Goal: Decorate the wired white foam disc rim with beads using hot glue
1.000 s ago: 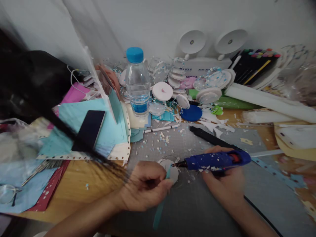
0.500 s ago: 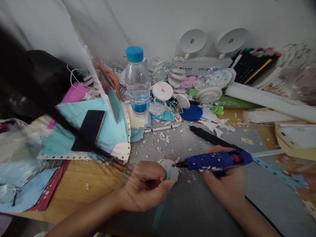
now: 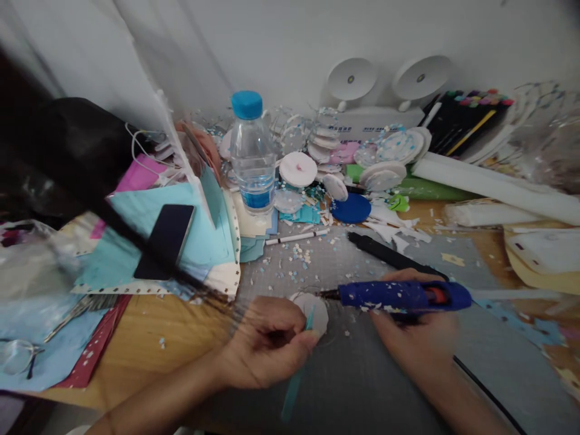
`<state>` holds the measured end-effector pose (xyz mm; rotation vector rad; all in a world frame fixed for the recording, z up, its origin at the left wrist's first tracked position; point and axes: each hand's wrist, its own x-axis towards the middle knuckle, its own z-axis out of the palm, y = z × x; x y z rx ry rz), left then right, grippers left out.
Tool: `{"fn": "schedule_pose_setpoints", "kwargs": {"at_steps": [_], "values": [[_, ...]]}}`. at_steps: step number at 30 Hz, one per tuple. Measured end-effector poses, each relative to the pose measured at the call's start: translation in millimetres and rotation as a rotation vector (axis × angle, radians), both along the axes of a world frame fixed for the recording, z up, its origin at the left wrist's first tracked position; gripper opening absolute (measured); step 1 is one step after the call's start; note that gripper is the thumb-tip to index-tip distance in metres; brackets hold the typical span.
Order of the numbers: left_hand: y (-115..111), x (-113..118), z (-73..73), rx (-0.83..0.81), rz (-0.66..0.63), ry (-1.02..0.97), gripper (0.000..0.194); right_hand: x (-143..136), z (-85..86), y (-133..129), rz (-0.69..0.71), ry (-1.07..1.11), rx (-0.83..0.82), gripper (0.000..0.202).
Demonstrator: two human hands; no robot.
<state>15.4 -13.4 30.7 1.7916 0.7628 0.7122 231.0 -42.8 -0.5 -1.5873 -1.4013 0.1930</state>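
My left hand (image 3: pixel 267 344) is closed, thumb and finger pinching a narrow teal paper strip (image 3: pixel 294 386). The strip's upper end lies over a small white round disc (image 3: pixel 321 314) on the grey mat, and its lower part hangs toward me. Fine wire or thread loops round the disc. In my right hand (image 3: pixel 414 338) is a blue glue gun (image 3: pixel 385 296) speckled with paper bits, its dark nozzle pointing left. The nozzle tip sits just above the disc's upper right edge, near the strip's end; whether it touches the disc I cannot tell.
Behind the hands stand a water bottle (image 3: pixel 254 154) and a heap of white discs (image 3: pixel 298 169). A black pen (image 3: pixel 394 257) lies beyond the glue gun, with confetti scattered on the cutting mat (image 3: pixel 362 368). A phone (image 3: pixel 165 241) rests on teal paper at left. Dark blurred strands cross the left foreground.
The glue gun's nozzle has drawn up off the end of the teal strip, and the gun has shifted slightly right. My left hand keeps its pinch in nearly the same place.
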Motion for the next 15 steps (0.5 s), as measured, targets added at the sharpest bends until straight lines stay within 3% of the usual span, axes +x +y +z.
{"fn": "schedule_pose_setpoints", "kwargs": {"at_steps": [4,6,10,15], "values": [[-3,0,2.5,-0.114,0.025,0.011,0.044,16,7.6,5,-0.241,-0.027,-0.019,0.028],[-5,-3,3.8,-0.178,0.033,0.020,0.047,31,13.8,2,-0.294,0.009,-0.027,0.026],[-12,-14,6.0,-0.237,0.056,0.022,0.051,69,11.0,-21,-0.184,-0.106,-0.156,0.024],[-25,-30,4.0,-0.236,0.140,0.029,0.053,96,-18.7,-46,0.040,-0.246,-0.248,0.031]]}}
